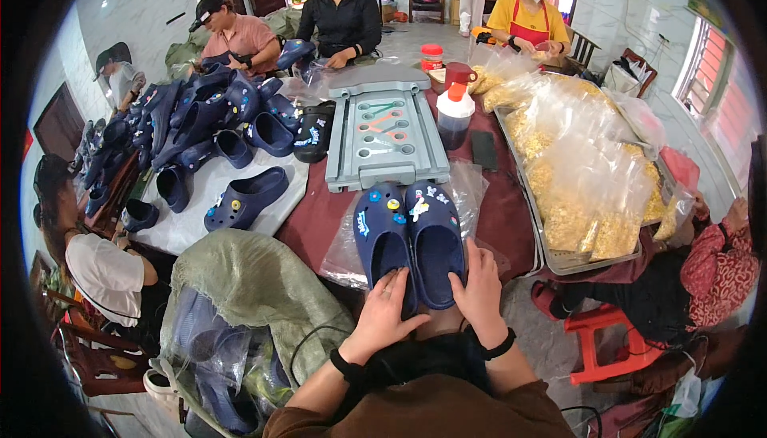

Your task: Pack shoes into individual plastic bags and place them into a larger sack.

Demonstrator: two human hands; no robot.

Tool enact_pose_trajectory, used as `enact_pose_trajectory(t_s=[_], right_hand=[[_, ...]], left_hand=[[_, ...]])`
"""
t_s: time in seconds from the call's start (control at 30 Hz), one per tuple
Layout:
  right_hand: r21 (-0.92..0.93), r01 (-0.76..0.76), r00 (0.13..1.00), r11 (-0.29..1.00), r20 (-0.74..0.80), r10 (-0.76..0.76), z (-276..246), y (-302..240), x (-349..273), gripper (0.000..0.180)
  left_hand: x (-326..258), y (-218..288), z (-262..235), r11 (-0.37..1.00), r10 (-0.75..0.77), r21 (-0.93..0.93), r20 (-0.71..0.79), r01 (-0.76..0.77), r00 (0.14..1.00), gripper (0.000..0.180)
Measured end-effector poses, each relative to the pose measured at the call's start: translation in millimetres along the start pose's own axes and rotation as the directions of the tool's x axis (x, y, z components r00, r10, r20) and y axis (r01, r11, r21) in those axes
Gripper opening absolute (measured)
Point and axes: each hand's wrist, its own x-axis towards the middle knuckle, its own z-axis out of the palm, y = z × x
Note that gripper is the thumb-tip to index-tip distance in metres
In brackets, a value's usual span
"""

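Observation:
A pair of navy clogs stands side by side before me at the near table edge, toes pointing away, with colourful charms on their tops. My left hand (385, 316) is at the heel of the left clog (382, 222), its fingers on the rim and its thumb apart. My right hand (481, 290) grips the right clog (435, 234) by the heel side, thumb at the opening and fingers along the outside. Under the clogs lies a clear plastic bag (339, 250). Just beyond their toes is a grey plastic folding stool (345, 138), lying flat.
Many navy clogs (196, 118) are heaped at the left. A green woven sack (240, 266) with bagged clogs stands beside my left arm. At right, a metal tray (523, 198) carries bags of yellow pieces. A dark-filled bottle (454, 122) and red stool (603, 322) are nearby. Several people sit around.

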Motion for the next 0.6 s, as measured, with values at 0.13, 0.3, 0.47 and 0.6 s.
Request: enact_pose_trajectory(t_s=[0.13, 0.3, 0.47, 0.6], right_hand=[[0.057, -0.11, 0.991, 0.992, 0.084, 0.105, 19, 13, 4, 0.069], [0.121, -0.057, 0.998, 0.991, 0.003, 0.057, 24, 19, -1, 0.061], [0.237, -0.073, 0.993, 0.969, -0.07, 0.092, 20, 19, 1, 0.052], [0.406, -0.164, 0.985, 0.899, 0.019, 0.17, 16, 16, 2, 0.054]], left_hand=[[10, 9, 5, 0.99, -0.142, -0.032, -0.071, 0.14, 0.987, 0.09], [13, 6, 13, 0.959, -0.281, 0.005, -0.133, 0.284, 0.951, 0.06], [8, -17, 17, 0.917, -0.358, -0.231, -0.116, 0.326, 0.926, 0.053], [18, -1, 9, 0.909, -0.373, -0.29, -0.242, 0.3, 0.896, 0.059]])
